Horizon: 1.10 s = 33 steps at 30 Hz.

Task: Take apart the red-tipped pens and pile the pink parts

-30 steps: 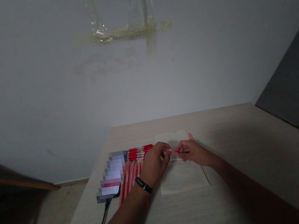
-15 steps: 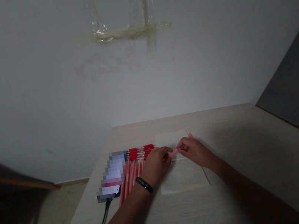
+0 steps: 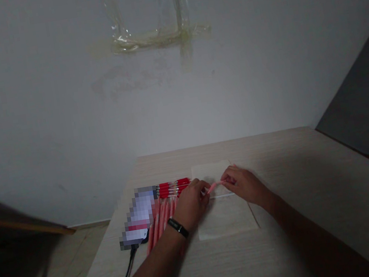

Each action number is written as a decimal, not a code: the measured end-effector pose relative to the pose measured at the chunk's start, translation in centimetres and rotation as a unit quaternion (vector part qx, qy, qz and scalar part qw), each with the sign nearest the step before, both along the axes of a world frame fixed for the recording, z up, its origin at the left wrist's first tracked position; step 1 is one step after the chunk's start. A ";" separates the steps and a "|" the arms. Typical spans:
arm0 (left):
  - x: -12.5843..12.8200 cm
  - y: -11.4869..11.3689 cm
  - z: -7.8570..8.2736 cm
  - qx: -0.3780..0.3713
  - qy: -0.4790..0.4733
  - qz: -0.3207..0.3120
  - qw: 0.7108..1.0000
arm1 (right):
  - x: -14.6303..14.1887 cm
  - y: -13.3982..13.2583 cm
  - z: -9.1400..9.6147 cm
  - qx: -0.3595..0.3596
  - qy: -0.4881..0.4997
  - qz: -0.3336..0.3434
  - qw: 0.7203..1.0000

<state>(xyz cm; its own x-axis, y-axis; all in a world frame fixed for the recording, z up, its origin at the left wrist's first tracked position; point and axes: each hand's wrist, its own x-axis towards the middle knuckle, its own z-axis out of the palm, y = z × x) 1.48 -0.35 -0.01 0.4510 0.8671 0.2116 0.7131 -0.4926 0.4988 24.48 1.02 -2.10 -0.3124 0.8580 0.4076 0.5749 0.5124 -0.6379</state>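
One pink strip [image 3: 215, 184] is pinched by left hand [image 3: 191, 202] and right hand [image 3: 244, 186] — gap now wider, likely exposing more to work.

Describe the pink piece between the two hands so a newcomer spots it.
Start at the pale wood-grain table against the wall, then find the whitish sheet lying on it. Over that sheet, the slender pink piece bridges the left hand and the right hand. Unlike the pink rods lying left of the sheet, it's held, one hand at each end.
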 end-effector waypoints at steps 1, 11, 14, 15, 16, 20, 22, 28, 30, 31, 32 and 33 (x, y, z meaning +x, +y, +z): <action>0.0 0.0 -0.1 0.001 0.002 0.004 1.000 | 0.0 0.0 0.0 0.000 -0.004 -0.002 1.000; -0.1 0.2 -0.8 -0.021 0.041 0.061 0.997 | 0.1 0.0 -0.4 0.007 -0.049 0.007 0.999; -0.2 0.3 -0.5 -0.029 0.052 0.061 0.996 | 0.1 0.0 -0.4 0.010 -0.053 0.009 0.999; -0.3 0.3 -0.3 -0.032 0.057 0.060 0.996 | 0.1 0.0 -0.3 0.011 -0.054 0.008 0.998; -0.3 0.3 -0.1 -0.036 0.063 0.059 0.996 | 0.1 0.0 -0.3 0.010 -0.056 0.004 0.998; -0.3 0.7 0.2 -0.043 0.091 0.062 0.993 | 0.2 0.0 0.1 -0.003 -0.071 -0.019 0.997; 0.0 0.9 0.2 -0.036 0.104 0.057 0.992 | 0.2 -0.1 0.3 -0.006 -0.078 -0.028 0.997; 1.1 1.0 -0.1 -0.030 0.127 0.047 0.990 | 0.1 -0.4 0.8 -0.007 -0.082 -0.036 0.996; 1.1 0.9 -0.2 -0.027 0.129 0.043 0.990 | 0.1 -0.4 0.8 -0.006 -0.084 -0.037 0.996; 1.0 0.9 -0.2 -0.025 0.130 0.041 0.990 | 0.1 -0.4 0.8 -0.005 -0.084 -0.036 0.996; 0.8 0.8 -0.2 -0.025 0.131 0.042 0.990 | 0.2 -0.4 0.8 -0.004 -0.085 -0.035 0.996; 0.7 0.7 -0.2 -0.028 0.133 0.042 0.990 | 0.2 -0.4 0.8 -0.004 -0.085 -0.032 0.996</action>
